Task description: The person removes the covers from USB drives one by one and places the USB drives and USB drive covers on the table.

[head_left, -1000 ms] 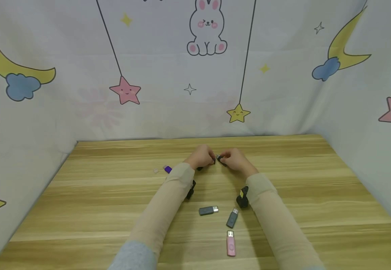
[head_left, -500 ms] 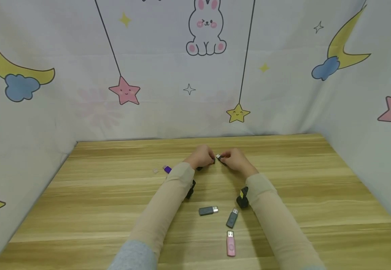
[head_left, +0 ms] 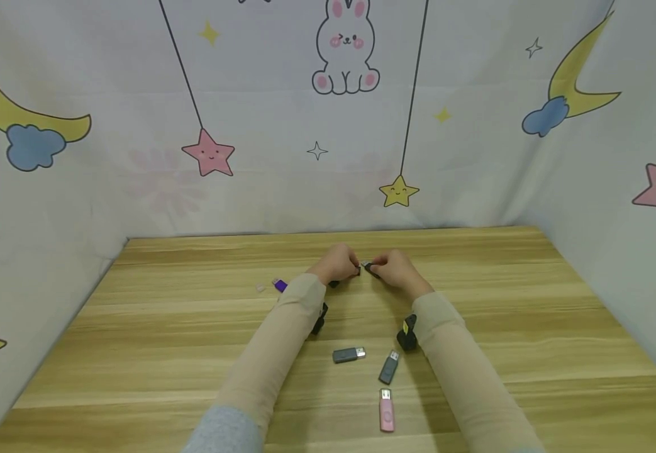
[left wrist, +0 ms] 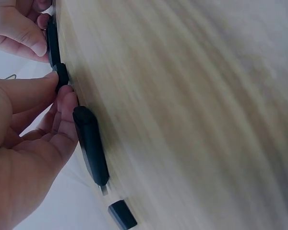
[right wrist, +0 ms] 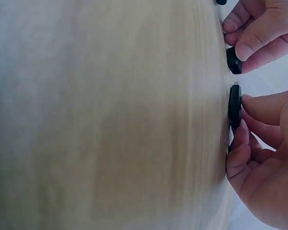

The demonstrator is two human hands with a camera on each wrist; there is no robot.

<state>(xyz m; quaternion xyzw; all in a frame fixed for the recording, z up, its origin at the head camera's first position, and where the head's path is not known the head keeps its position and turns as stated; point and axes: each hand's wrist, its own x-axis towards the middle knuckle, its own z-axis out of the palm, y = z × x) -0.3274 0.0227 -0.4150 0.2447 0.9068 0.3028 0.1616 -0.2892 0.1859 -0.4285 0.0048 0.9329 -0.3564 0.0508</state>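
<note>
Near the back of the table, my left hand (head_left: 339, 261) pinches a small black cap (right wrist: 234, 61) between thumb and fingers. Facing it, my right hand (head_left: 397, 268) pinches a dark USB flash drive (right wrist: 235, 104) close over the wood. Its metal plug points at the cap, with a narrow gap between them in the right wrist view. Beside the left hand lies another black USB drive (left wrist: 91, 146), its plug toward a loose black cap (left wrist: 122, 214). A purple USB drive (head_left: 280, 285) shows partly behind the left sleeve, near a small pale cap (head_left: 260, 287).
Closer to the front of the wooden table (head_left: 152, 352) lie a grey USB drive (head_left: 348, 355), a second grey one (head_left: 389, 367) and a pink one (head_left: 387, 410). Black wrist cameras hang under both sleeves. A printed cloth (head_left: 271, 201) stands behind the table.
Both hands stay almost in place. The drive in the right hand tilts slightly, its plug now pointing more directly at the cap in the left hand.
</note>
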